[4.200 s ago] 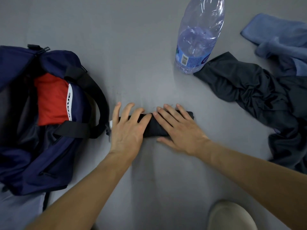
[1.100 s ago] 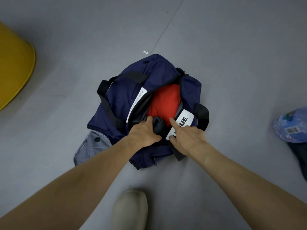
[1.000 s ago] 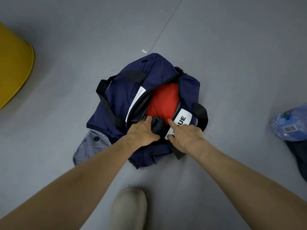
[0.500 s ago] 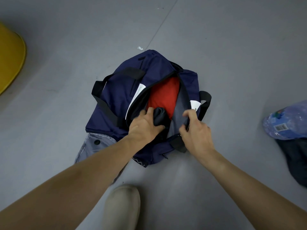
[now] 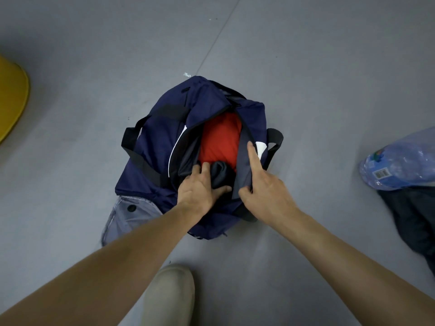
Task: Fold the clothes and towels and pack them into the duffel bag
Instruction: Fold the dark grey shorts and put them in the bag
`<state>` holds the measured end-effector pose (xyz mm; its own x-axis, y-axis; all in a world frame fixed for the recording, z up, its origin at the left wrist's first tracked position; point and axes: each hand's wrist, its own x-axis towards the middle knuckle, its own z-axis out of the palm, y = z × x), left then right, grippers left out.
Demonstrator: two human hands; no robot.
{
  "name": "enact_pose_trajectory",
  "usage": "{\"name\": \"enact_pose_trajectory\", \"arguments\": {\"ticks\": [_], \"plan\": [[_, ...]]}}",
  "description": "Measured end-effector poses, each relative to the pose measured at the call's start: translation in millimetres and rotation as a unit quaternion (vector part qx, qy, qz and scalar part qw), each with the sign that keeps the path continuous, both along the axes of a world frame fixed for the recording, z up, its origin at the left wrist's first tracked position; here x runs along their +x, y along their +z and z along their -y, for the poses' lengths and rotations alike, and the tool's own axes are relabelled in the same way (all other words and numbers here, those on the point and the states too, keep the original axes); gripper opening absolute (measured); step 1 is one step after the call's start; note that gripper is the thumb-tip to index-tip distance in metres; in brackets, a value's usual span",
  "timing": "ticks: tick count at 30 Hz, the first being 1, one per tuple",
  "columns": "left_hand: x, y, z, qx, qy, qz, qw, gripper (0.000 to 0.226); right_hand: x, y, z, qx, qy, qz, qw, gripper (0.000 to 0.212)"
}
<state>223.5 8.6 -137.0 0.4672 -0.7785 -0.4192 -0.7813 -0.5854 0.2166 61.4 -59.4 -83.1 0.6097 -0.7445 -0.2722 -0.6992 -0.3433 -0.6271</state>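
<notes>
A navy duffel bag (image 5: 162,140) lies open on the grey floor in the middle of the view. A folded red garment (image 5: 221,140) fills its opening. My left hand (image 5: 197,187) grips a rolled dark garment (image 5: 222,175) and holds it inside the bag's near end, against the red one. My right hand (image 5: 263,184) pinches the bag's right opening flap (image 5: 243,158) between thumb and fingers, with the index finger stretched along it, and holds the opening wide.
A grey garment (image 5: 124,217) pokes out from under the bag's near left corner. A big plastic water bottle (image 5: 400,161) lies at the right edge above a dark crumpled garment (image 5: 414,215). A yellow tub (image 5: 11,100) is at the left edge. My shoe (image 5: 169,295) is below.
The rolled dark garment went from the floor into the bag in my left hand. In the last second my right hand shifted from the white label to the right flap and pulled it open.
</notes>
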Motion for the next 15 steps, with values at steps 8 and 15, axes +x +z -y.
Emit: {"name": "enact_pose_trajectory", "arguments": {"ticks": [8,15], "plan": [[-0.9,16.7,9.0,0.072,-0.023,-0.052,0.996,0.118,-16.5,-19.2,4.3,0.081,-0.056,0.041,0.994,0.102],[-24.0,74.8,12.2,-0.07,-0.122,-0.007,0.99,0.07,-60.8,-7.9,3.3,0.108,-0.067,0.077,0.989,0.082]]}}
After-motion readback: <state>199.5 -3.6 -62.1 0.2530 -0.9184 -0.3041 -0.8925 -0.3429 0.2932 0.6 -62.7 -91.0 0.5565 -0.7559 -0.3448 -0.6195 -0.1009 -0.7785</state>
